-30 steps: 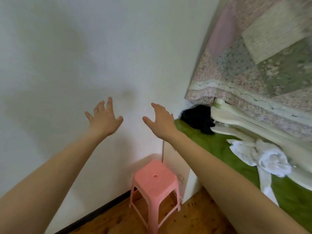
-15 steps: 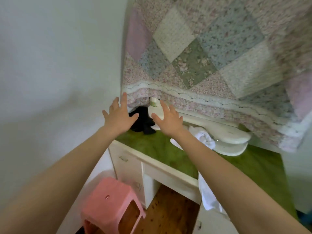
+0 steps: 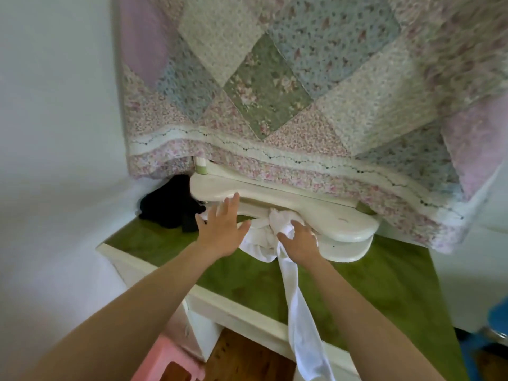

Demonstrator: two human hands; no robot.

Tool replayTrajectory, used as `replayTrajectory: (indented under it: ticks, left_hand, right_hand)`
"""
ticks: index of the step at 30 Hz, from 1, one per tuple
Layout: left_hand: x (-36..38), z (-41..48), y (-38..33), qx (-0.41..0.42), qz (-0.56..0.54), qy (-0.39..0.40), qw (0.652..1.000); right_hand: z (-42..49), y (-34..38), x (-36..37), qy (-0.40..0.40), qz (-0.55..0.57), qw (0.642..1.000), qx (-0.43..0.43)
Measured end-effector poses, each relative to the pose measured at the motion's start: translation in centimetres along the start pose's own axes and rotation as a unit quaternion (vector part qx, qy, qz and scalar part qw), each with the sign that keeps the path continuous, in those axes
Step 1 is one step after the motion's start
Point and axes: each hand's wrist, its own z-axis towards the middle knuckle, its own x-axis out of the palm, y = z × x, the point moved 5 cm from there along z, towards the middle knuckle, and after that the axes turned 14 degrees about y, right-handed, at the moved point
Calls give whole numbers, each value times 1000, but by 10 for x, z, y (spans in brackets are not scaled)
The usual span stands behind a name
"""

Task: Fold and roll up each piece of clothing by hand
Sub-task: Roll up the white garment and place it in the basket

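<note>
Right hand: palm down, fingers curled into the bunched upper part of the white garment. It grips the cloth; the fingertips are buried in the folds.

Left hand: palm down, fingers straight and spread, holding nothing. It is at the left edge of the same garment, fingertips reaching toward the shelf. I cannot tell whether the palm touches the cloth.

White garment: crumpled in a heap on the green top of the desk, against the front of the cream shelf and between the two hands. One long narrow length runs from the heap toward the camera, crosses the desk's front edge and hangs below it.

Black garment: bunched in the far left corner of the desk, against the wall and just beside the shelf's left end. Neither hand touches it.

Surroundings: a patchwork quilt hangs behind, its lower border draped over the back of the shelf. A pink stool stands on the wooden floor below the desk's left end. A blue object is at the right edge, blurred and not identifiable.
</note>
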Motion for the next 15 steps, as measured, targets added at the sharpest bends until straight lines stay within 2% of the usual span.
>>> replayTrajectory:
  ticks: [3,7,15]
  left_hand:
    - [32,28,0,-12,-2,40,999]
    - [81,60,1,-27,-22,91,995]
    - [139,74,12,-25,-14,145,989]
  right_hand:
    - [34,-27,31,60,-24,997,34]
    - [75,-56,73,117,-119,982,83]
    - [128,-80,99,110,-211,963,123]
